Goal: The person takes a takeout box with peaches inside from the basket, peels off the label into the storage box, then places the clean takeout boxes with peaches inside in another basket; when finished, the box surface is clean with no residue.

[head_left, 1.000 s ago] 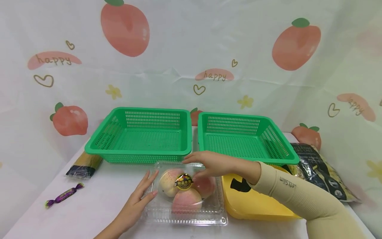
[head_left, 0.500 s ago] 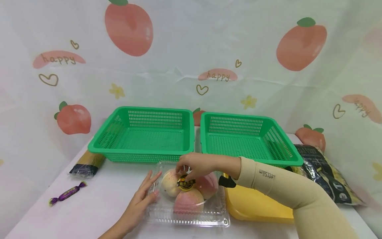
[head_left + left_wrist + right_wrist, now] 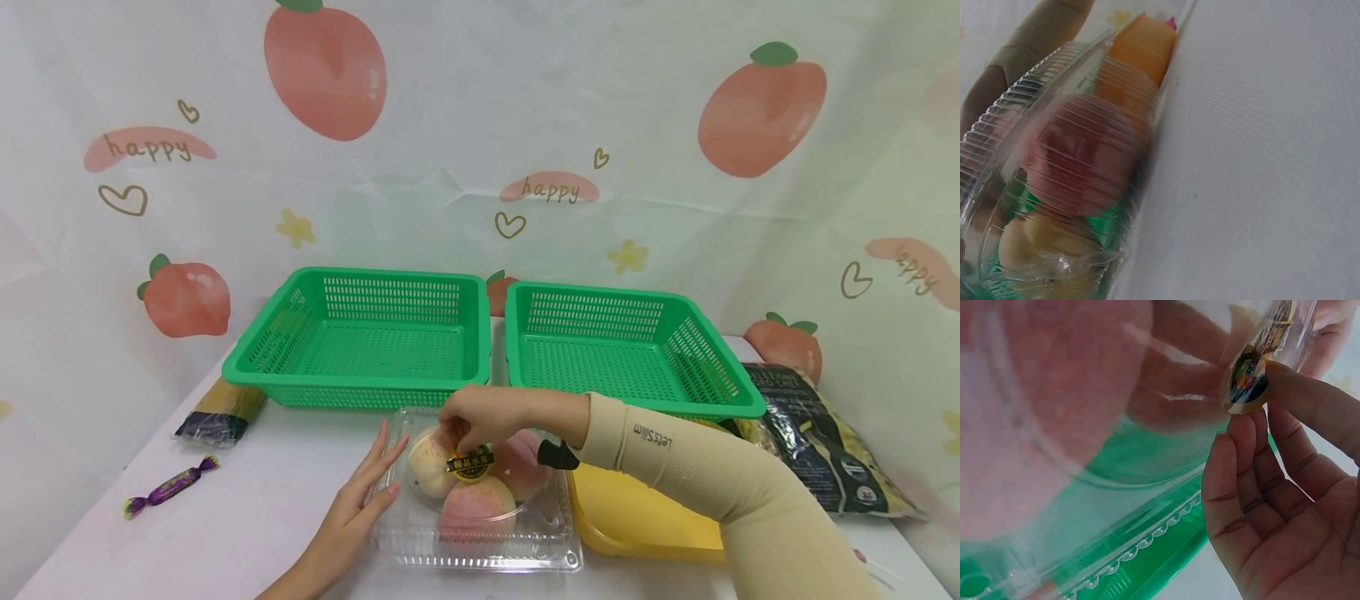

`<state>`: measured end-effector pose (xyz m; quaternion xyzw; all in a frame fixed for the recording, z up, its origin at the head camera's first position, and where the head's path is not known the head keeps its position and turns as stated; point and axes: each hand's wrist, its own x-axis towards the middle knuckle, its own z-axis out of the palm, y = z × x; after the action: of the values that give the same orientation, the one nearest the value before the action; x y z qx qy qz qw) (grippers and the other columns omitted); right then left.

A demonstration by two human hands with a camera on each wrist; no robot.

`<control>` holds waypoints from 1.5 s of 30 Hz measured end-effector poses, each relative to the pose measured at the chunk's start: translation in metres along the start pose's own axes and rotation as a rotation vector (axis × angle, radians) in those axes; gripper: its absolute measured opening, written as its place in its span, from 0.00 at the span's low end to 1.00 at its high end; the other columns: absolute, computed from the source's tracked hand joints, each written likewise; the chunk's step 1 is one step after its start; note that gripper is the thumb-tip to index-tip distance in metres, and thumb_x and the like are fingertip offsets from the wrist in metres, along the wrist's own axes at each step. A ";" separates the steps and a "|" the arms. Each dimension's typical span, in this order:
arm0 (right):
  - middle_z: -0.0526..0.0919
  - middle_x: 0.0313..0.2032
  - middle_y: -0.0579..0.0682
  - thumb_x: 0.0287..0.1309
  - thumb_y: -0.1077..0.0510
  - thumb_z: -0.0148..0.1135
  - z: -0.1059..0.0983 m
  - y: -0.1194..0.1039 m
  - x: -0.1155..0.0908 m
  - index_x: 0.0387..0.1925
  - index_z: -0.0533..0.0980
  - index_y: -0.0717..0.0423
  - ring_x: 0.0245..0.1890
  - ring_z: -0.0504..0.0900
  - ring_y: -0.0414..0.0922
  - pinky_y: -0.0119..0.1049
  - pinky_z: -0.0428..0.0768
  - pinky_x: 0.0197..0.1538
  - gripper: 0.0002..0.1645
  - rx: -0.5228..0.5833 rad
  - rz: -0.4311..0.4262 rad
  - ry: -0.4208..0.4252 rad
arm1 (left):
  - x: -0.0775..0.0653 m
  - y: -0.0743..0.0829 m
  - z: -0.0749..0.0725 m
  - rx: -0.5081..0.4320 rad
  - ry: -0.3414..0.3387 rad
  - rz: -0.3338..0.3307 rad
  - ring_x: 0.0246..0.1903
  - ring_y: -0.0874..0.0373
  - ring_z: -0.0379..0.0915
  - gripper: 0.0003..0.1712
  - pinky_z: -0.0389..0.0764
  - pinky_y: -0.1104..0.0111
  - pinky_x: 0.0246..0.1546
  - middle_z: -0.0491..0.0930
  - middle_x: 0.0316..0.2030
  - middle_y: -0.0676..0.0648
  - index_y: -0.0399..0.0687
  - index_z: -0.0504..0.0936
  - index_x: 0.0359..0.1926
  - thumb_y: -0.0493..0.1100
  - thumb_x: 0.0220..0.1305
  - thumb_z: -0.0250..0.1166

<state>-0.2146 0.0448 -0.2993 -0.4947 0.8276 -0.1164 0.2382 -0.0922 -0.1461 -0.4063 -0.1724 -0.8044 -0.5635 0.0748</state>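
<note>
A clear plastic clamshell box (image 3: 540, 546) stands at the front of the table, with several pink and pale peaches (image 3: 477, 508) inside. On its lid is a round black-and-gold sticker (image 3: 471, 468). My right hand (image 3: 491, 414) reaches over the lid from the right, its thumb and fingertips pinching the sticker's edge. In the right wrist view, the right hand's fingers (image 3: 1219, 462) are bent at the rim of the sticker (image 3: 1250, 375). Against the box's left side rests my left hand (image 3: 352, 508), fingers extended. The left wrist view shows the box wall and peaches (image 3: 1082, 156).
Two green baskets, left (image 3: 356, 383) and right (image 3: 637, 400), stand behind the box. A yellow container (image 3: 652, 521) sits right of it, partly under the right sleeve. A black-and-yellow bag (image 3: 825, 450) lies far right. On the left are a purple-wrapped candy (image 3: 171, 487) and a noodle pack (image 3: 221, 410).
My right hand has moved left across the lid to the sticker, and its fingers have closed at the sticker's edge. The left hand keeps its place on the box's left side.
</note>
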 end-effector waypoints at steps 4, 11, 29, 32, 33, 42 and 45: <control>0.72 0.21 0.41 0.52 0.64 0.65 0.000 0.001 0.001 0.24 0.74 0.56 0.23 0.68 0.32 0.21 0.69 0.28 0.07 -0.005 0.007 -0.010 | 0.000 -0.003 0.001 0.015 -0.008 0.097 0.68 0.81 0.31 0.26 0.50 0.56 0.67 0.38 0.72 0.34 0.40 0.62 0.67 0.33 0.69 0.47; 0.72 0.21 0.41 0.54 0.63 0.64 -0.002 0.001 0.000 0.25 0.75 0.57 0.23 0.68 0.33 0.22 0.69 0.29 0.06 0.019 0.046 -0.048 | -0.001 -0.006 0.003 0.006 -0.005 0.171 0.70 0.77 0.33 0.28 0.43 0.90 0.59 0.40 0.73 0.39 0.39 0.63 0.66 0.30 0.64 0.51; 0.76 0.24 0.43 0.58 0.64 0.60 -0.007 0.014 -0.003 0.27 0.75 0.58 0.25 0.70 0.31 0.21 0.72 0.32 0.05 0.086 -0.050 -0.080 | -0.002 -0.008 0.003 -0.037 -0.013 0.208 0.70 0.76 0.33 0.29 0.43 0.91 0.59 0.38 0.71 0.31 0.36 0.61 0.66 0.28 0.63 0.49; 0.75 0.24 0.43 0.58 0.65 0.59 -0.010 0.017 -0.004 0.26 0.74 0.58 0.25 0.70 0.30 0.22 0.73 0.33 0.06 0.110 -0.074 -0.088 | -0.003 -0.009 0.003 -0.034 -0.016 0.210 0.70 0.76 0.32 0.29 0.43 0.91 0.59 0.38 0.71 0.31 0.36 0.61 0.67 0.28 0.63 0.48; 0.75 0.24 0.42 0.58 0.65 0.59 -0.010 0.018 -0.005 0.25 0.73 0.57 0.26 0.70 0.30 0.22 0.73 0.34 0.07 0.119 -0.075 -0.092 | -0.003 -0.009 0.003 -0.034 -0.018 0.211 0.70 0.76 0.32 0.29 0.43 0.91 0.59 0.38 0.71 0.32 0.36 0.61 0.67 0.28 0.63 0.48; 0.76 0.27 0.45 0.61 0.65 0.56 -0.012 0.023 -0.011 0.29 0.72 0.61 0.33 0.78 0.34 0.23 0.77 0.39 0.05 0.221 -0.055 -0.111 | -0.001 -0.010 0.003 -0.034 -0.011 0.247 0.71 0.74 0.32 0.29 0.44 0.90 0.60 0.38 0.72 0.36 0.33 0.61 0.66 0.26 0.62 0.47; 0.76 0.28 0.45 0.61 0.65 0.55 -0.013 0.024 -0.015 0.30 0.72 0.61 0.33 0.78 0.35 0.24 0.78 0.40 0.04 0.234 -0.060 -0.106 | -0.001 -0.011 0.003 -0.039 -0.013 0.237 0.71 0.74 0.32 0.29 0.44 0.91 0.59 0.38 0.73 0.38 0.33 0.61 0.66 0.26 0.62 0.47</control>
<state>-0.2339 0.0687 -0.2944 -0.4935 0.7795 -0.1928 0.3342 -0.0953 -0.1468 -0.4175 -0.2716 -0.7677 -0.5651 0.1322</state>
